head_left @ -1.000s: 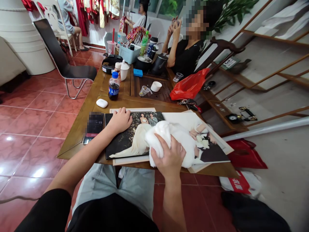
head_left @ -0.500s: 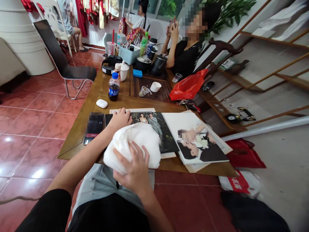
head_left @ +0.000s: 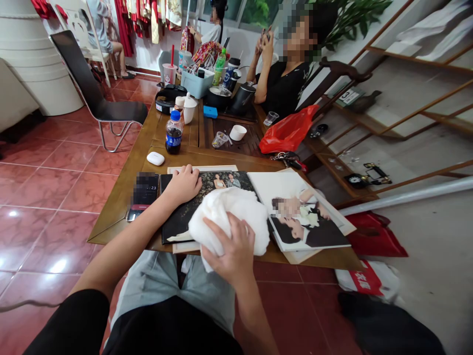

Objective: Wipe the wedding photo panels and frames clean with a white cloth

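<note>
White cloth (head_left: 231,229) bunched under right hand (head_left: 231,246), pressed onto dark wedding photo panel (head_left: 181,229) near front edge of wooden table (head_left: 123,207); left hand (head_left: 181,185) flat on panel's top edge; white-bordered second photo panel (head_left: 306,217) just right of cloth

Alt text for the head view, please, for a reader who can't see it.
A person's right hand presses a white cloth onto a wedding photo on a wooden table, while the left hand rests on the photo. A second photo lies beside it, and a seated person is across the table.
</note>
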Demonstrator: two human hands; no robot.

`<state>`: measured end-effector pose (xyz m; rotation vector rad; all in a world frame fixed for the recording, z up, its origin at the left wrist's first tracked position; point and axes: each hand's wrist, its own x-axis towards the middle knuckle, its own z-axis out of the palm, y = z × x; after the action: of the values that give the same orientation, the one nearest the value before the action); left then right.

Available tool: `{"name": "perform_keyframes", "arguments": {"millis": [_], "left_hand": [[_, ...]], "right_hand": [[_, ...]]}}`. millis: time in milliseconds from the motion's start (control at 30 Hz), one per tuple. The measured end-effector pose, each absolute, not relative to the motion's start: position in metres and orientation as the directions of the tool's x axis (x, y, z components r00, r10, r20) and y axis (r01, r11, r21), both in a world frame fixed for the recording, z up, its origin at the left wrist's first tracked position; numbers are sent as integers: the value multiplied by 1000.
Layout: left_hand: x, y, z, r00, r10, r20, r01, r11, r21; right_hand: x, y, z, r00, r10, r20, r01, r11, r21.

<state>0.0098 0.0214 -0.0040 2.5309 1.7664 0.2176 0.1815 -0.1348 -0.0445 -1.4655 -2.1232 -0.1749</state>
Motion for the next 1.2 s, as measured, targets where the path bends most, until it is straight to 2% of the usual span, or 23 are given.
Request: {"name": "perform_keyframes", "arguments": {"millis": [267,433,633,900,1200], "left_hand": [[10,23,-5,336,939,81,932,-343,118],[10,23,-6,338,937,87,930,-347,121],[10,24,-7,338,936,99,931,-348,107],[9,26,-12,349,930,118,927,-361,100],[8,26,-9,363,925,116,926,-372,68]], "right_hand": [[227,-113,-45,-35,865,500,973,144,-180],[219,-110,-48,1,844,536,983,97,-154],[194,-116,-43,-107,859,500,972,195,-128],[142,-129,-36,-219,860,461,919,340,-199],[151,-125,-38,-259,854,452,892,391,-227]]}}
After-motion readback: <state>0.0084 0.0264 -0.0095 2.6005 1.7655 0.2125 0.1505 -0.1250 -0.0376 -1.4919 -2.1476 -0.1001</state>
